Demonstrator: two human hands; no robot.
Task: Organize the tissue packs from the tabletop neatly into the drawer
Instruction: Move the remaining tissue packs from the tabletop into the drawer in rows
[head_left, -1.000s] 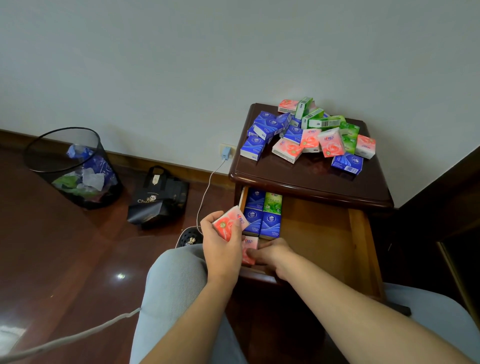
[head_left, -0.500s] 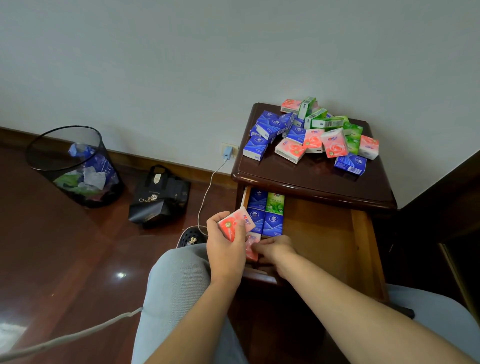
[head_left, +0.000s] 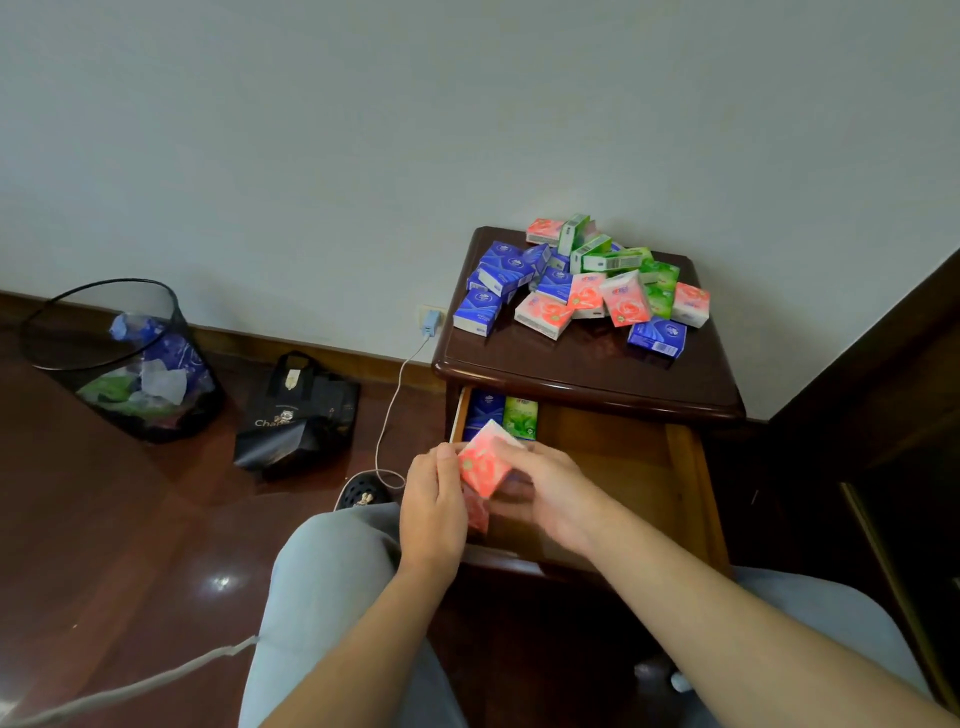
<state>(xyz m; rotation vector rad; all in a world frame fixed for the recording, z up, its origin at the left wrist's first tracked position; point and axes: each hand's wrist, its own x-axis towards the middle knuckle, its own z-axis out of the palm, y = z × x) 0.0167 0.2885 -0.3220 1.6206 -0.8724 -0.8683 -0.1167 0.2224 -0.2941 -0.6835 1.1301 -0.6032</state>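
Both hands meet over the left front part of the open drawer (head_left: 680, 467): the left hand (head_left: 434, 512) and the right hand (head_left: 550, 491) pinch one pink tissue pack (head_left: 483, 462) between them, its long axis tilted, one corner pointing up. Just below it, another pink pack (head_left: 477, 512) lies in the drawer, partly hidden. Behind, a blue pack (head_left: 485, 410) and a green pack (head_left: 521, 417) are placed side by side; the free place is, I judge, directly under the held pack. Further away, on the tabletop (head_left: 571, 364), the pile of packs (head_left: 582, 283) waits, well apart from both hands.
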